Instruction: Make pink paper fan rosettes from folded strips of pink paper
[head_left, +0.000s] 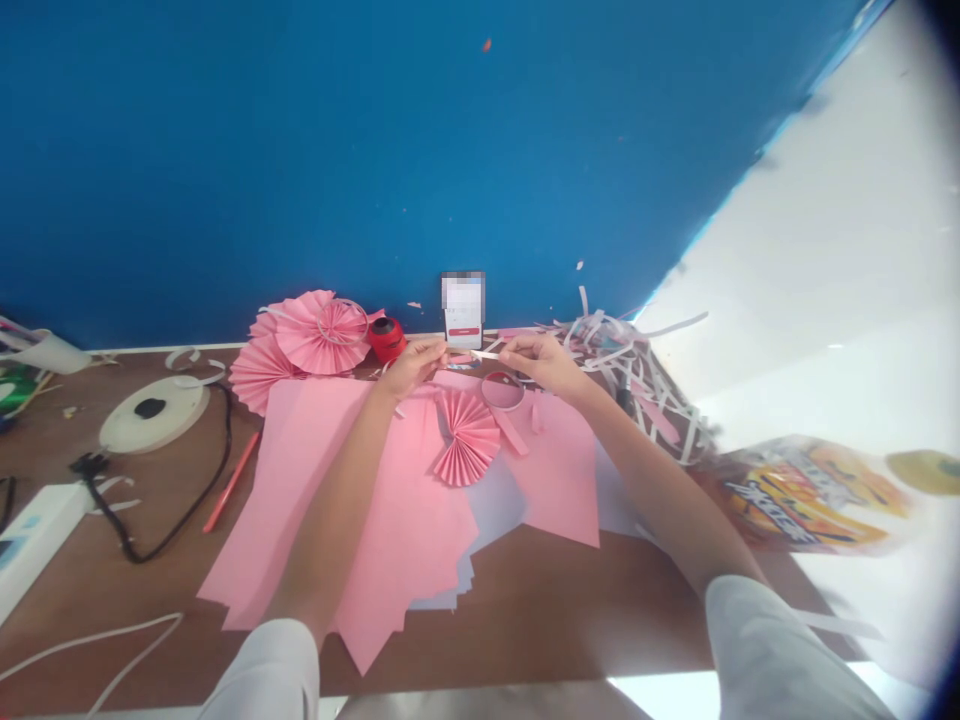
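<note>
Both hands meet over the pink paper, a short gap apart. My left hand (pixel 416 366) is closed in a pinch on one end of a narrow pale strip (pixel 487 355), which looks like paper. At the strip's other end, my right hand (pixel 550 364) pinches it between thumb and fingertips. Just below them lie a pleated pink paper fan (pixel 472 445) and a ring, seemingly a tape roll (pixel 502 391). Pink paper sheets (pixel 405 510) spread under my forearms, with greyish sheets (pixel 495 505) partly beneath them.
A lit phone (pixel 463 312) leans against the blue wall. More pleated pink fans (pixel 322 335) and a red object (pixel 387 340) sit back left. White paper scraps (pixel 615 345) pile at right, near a printed plastic packet (pixel 817 490). A power strip (pixel 41 540), black cable and red pencil-like stick (pixel 232 480) lie left.
</note>
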